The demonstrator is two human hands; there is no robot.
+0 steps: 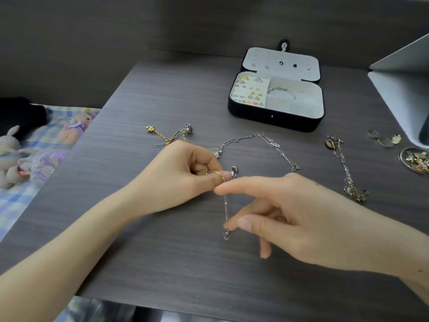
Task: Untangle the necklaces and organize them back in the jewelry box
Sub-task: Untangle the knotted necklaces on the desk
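Observation:
My left hand (185,173) is curled over the table's middle and pinches a thin gold chain (217,174) between thumb and fingers. My right hand (290,217) pinches a fine silver chain (225,212) that hangs down to a small clasp near the table. A long silver necklace (267,142) with a pale pendant lies just behind my hands. A gold and silver tangle (173,135) lies at the back left. Another tangled necklace (346,168) lies to the right. The black jewelry box (276,117) stands open at the back, with rings, earrings and a bracelet inside.
The dark wood table (139,240) ends at a near edge and a left edge. Soft toys (76,126) lie on a checked cloth to the left. A small dish of jewelry (417,160), loose rings (383,138) and a white stand (401,94) are at the right.

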